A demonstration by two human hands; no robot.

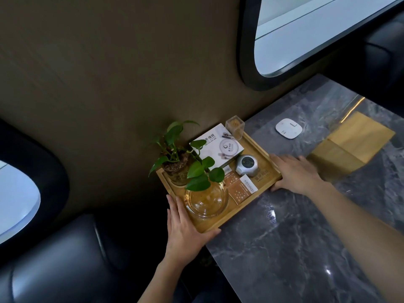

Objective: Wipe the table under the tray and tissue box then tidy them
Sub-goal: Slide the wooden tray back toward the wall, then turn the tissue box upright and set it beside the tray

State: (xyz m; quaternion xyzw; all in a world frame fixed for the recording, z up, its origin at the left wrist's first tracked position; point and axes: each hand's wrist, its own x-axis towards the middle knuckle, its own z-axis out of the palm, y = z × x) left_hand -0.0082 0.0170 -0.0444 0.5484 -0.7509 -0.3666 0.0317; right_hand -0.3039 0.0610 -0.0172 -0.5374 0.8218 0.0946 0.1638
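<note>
A wooden tray (265, 153) lies at the wall end of the grey marble table (290, 237). On it stand a white tissue box (218, 143), a potted green plant (177, 165), a glass ashtray (205, 201), a silver round device (247, 165), orange packets (240, 189) and a clear toothpick holder (235, 126). My left hand (185, 230) grips the tray's near left corner, which overhangs the table edge. My right hand (295, 173) holds the tray's right rim.
A yellow folded cloth (352, 143) lies on the table to the right of the tray. A white flat square device (288, 128) sits behind it. Dark leather seats are at lower left and upper right, and the wall rises right behind the tray.
</note>
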